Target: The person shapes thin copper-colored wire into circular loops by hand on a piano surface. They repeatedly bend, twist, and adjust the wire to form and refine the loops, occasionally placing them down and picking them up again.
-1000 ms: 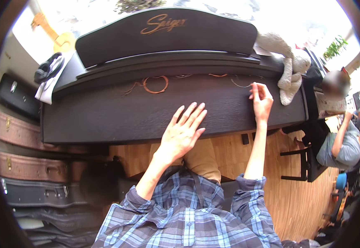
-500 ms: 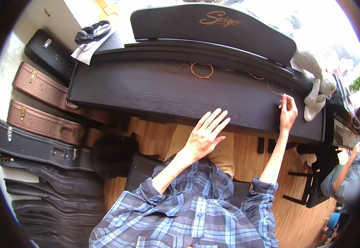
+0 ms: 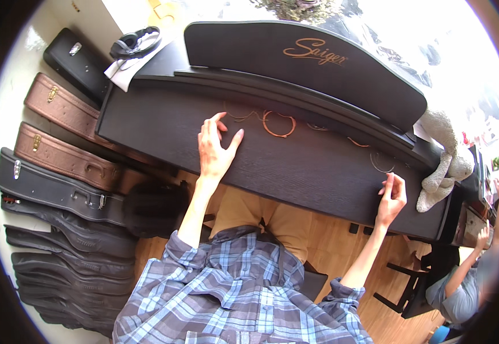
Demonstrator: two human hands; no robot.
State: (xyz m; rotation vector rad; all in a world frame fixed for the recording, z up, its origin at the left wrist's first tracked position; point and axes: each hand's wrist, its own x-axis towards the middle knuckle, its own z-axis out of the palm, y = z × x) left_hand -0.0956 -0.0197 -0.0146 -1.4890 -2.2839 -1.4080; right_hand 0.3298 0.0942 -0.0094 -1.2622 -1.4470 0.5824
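Observation:
On the dark wooden lid of an upright piano [image 3: 163, 123] lies a row of thin strings. My left hand [image 3: 215, 152] hovers over the lid's left part, thumb and fingers apart, its fingertips close to the end of a loose tan string [image 3: 248, 117]. Right of that string is an orange coiled cord [image 3: 281, 136]. Farther along are a pale thin strand [image 3: 317, 126] and a short orange piece [image 3: 357, 142]. My right hand [image 3: 393, 200] is pinched at the near end of a curved thin string [image 3: 375, 166] on the right.
A grey plush toy [image 3: 447, 166] drapes over the piano's right end. Headphones [image 3: 135, 43] rest on white paper at its left end. Brown instrument cases [image 3: 69, 152] and black bags line the left wall. Another person [image 3: 462, 286] sits at the far right.
My left hand has moved from the lid's front edge to its left part, near the tan string. My right hand stays at the curved string. The view has shifted and tilted.

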